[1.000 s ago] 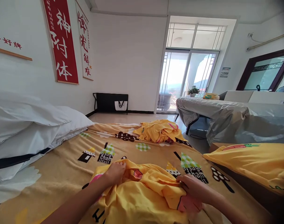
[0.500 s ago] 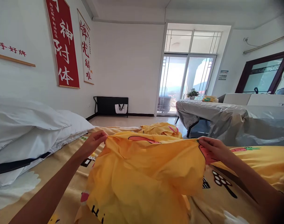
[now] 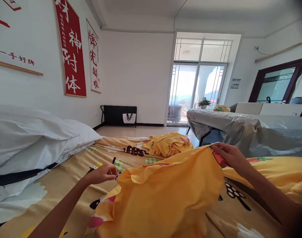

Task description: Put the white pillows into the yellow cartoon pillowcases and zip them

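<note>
A yellow pillowcase [image 3: 166, 195] with cartoon prints hangs lifted over the tan patterned bedsheet [image 3: 71, 178]. My right hand [image 3: 229, 158] pinches its upper right corner and holds it up. My left hand [image 3: 103, 173] is lower, with curled fingers, just left of the cloth's drooping left edge; nothing shows between its fingers. A second crumpled yellow cloth [image 3: 168, 145] lies farther down the bed.
White pillows [image 3: 29, 138] are stacked at the left. A yellow pillow [image 3: 280, 172] lies at the right bed edge. Beyond it stands a table under a grey cover [image 3: 240, 124]. Glass doors [image 3: 195, 89] and a black rack [image 3: 118, 114] are at the far wall.
The pillowcase was lifted off the bed by both hands. Since then my left hand has dropped lower and the cloth's left corner has slumped, while my right hand keeps its corner raised.
</note>
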The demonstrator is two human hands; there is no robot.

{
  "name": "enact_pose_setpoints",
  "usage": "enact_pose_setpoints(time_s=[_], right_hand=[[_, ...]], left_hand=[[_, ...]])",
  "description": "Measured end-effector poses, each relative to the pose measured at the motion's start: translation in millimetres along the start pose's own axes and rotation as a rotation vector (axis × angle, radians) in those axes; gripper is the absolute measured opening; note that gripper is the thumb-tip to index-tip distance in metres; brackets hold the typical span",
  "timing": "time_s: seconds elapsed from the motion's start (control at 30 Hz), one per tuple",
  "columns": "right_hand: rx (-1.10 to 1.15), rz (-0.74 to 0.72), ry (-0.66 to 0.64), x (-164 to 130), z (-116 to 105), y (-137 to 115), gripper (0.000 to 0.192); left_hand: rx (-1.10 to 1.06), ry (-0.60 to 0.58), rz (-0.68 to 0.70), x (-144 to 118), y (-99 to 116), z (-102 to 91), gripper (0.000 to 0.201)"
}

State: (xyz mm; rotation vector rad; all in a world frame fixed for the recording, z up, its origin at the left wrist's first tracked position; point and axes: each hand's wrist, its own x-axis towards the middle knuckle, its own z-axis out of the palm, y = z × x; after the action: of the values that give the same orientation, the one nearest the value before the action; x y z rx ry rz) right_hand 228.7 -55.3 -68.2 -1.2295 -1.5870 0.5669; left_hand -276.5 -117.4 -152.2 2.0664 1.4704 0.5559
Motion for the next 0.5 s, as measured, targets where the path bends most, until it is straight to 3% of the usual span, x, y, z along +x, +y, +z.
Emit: enact_pose_setpoints(time_s=[0.13, 0.27, 0.33, 0.4, 0.5], right_hand=[[-0.225, -0.161, -0.091, 2.4, 2.2, -28.0, 0.061], [-0.371, -0.254, -0.136, 3.2, 6.2, -57.4, 0.062], [-0.426, -0.284, -0.111, 3.6, 1.8, -67.4, 0.061], [-0.501, -0.29, -0.064, 6.2, -9.1, -70.9, 0.06], [-0.617, -0.252, -0.009, 14.2, -31.8, -64.0, 0.061]], left_hand=[[0.112, 0.073, 0.154, 12.1, 41.5, 34.8, 0.075], [0.257, 0.087, 0.257, 32.2, 86.8, 89.8, 0.068], [0.318, 0.113, 0.248, 43.9, 95.1, 106.2, 0.043], [0.272, 0.142, 0.24, 54.2, 94.1, 102.6, 0.021], [0.152, 0.224, 0.251, 61.7, 88.5, 58.8, 0.037]])
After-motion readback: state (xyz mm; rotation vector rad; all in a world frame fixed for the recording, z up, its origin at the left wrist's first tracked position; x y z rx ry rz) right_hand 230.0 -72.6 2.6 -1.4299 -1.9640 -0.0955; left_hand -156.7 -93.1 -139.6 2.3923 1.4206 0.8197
